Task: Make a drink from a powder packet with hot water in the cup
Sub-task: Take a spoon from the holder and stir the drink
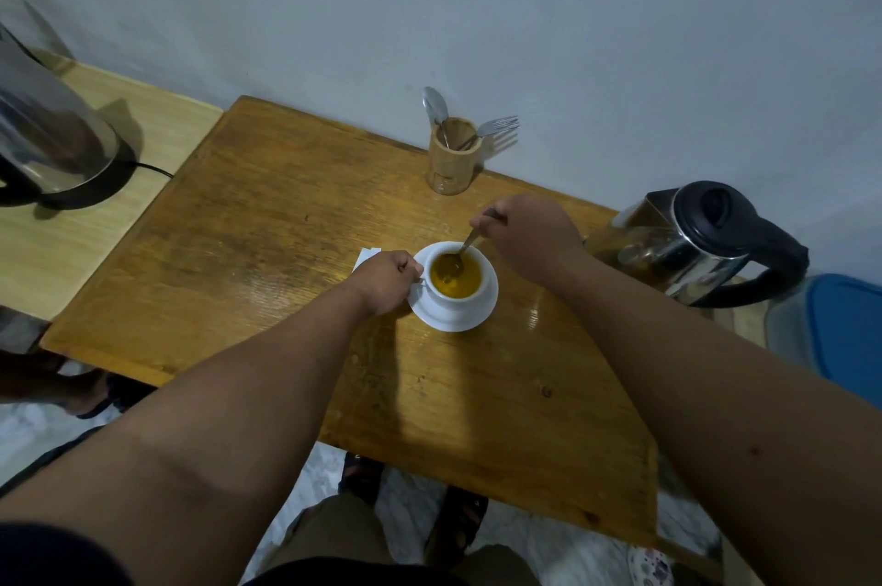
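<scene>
A white cup (pixel 484 283) full of yellow-orange drink stands on a white saucer (pixel 470 320) in the middle of the wooden table (pixel 267 260). My left hand (pixel 386 282) grips the cup's handle at its left side. My right hand (pixel 527 237) pinches a metal spoon (pixel 463 253) whose bowl dips into the drink. A white packet (pixel 366 255) pokes out from behind my left hand, mostly hidden.
A steel kettle with a black lid and handle (pixel 706 241) stands at the table's right edge. A wooden holder with a spoon and fork (pixel 453 160) is by the wall. Another kettle (pixel 52 141) sits on a lighter table at left. A blue-lidded bin (pixel 845 337) stands at right.
</scene>
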